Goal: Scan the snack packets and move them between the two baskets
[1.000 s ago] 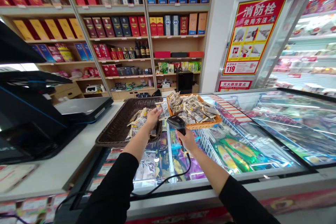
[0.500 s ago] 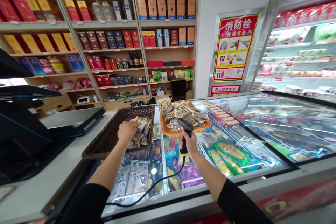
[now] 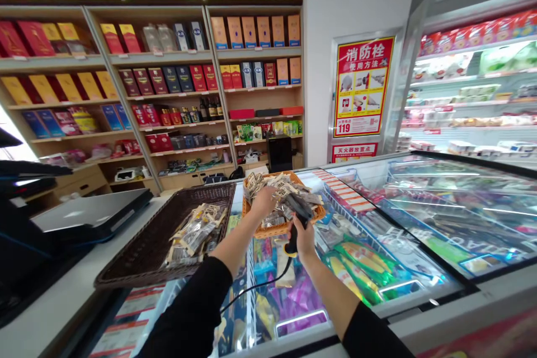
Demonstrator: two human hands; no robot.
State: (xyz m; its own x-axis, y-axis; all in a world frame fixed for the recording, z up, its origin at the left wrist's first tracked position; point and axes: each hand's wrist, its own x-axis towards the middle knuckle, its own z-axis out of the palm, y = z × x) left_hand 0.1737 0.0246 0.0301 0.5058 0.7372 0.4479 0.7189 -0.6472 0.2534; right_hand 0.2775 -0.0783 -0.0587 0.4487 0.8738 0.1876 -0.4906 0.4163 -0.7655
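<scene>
A black handheld barcode scanner (image 3: 298, 208) is gripped in my right hand (image 3: 304, 238), its head tilted over the near side of an orange woven basket (image 3: 274, 231). Small clear-and-beige packets (image 3: 282, 183) fill that basket. My left hand (image 3: 264, 202) reaches in among them from the left; its fingertips are hidden, so what it holds, if anything, does not show. To the left, a dark brown woven basket (image 3: 138, 257) bears a pile of similar packets (image 3: 197, 229) on its right side. The scanner's cable (image 3: 260, 285) trails down to the left.
Both baskets rest on a glass-topped chest freezer (image 3: 377, 268) with packaged goods beneath. A flat grey scale-like device (image 3: 92, 213) stands on the left counter. Shelves of boxed goods (image 3: 172, 78) line the back wall, and a lit refrigerated display (image 3: 474, 89) is at right.
My left hand has moved right, from the brown basket's packets into the orange basket. My right hand still holds the scanner near the orange basket. The camera view has shifted slightly.
</scene>
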